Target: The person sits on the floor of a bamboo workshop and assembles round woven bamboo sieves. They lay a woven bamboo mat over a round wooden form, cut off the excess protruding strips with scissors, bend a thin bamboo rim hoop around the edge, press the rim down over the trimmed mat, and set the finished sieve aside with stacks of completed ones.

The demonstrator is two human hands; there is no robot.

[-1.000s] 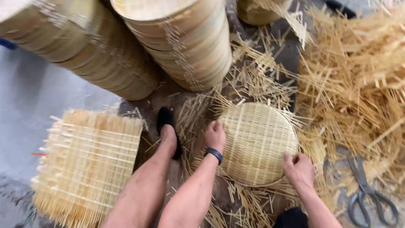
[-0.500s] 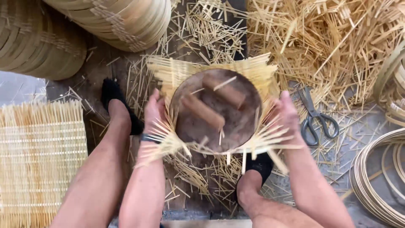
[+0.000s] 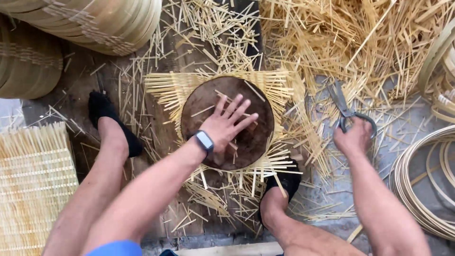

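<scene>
Bamboo mat (image 3: 166,87) lies untrimmed under the disc (image 3: 251,137), pinned by the flat, open left hand (image 3: 226,124); right hand (image 3: 351,137) grips scissors (image 3: 342,105).

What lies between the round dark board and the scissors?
In the head view, loose bamboo strips lie between the round dark board and the scissors: the woven mat's fringe and scattered offcuts.

Loose bamboo strips (image 3: 360,42) crowd the floor around the round dark board (image 3: 251,137), stacked baskets (image 3: 95,19) block the far left, coiled hoops (image 3: 422,185) the right, leaving bare grey floor (image 3: 407,128) between.
</scene>
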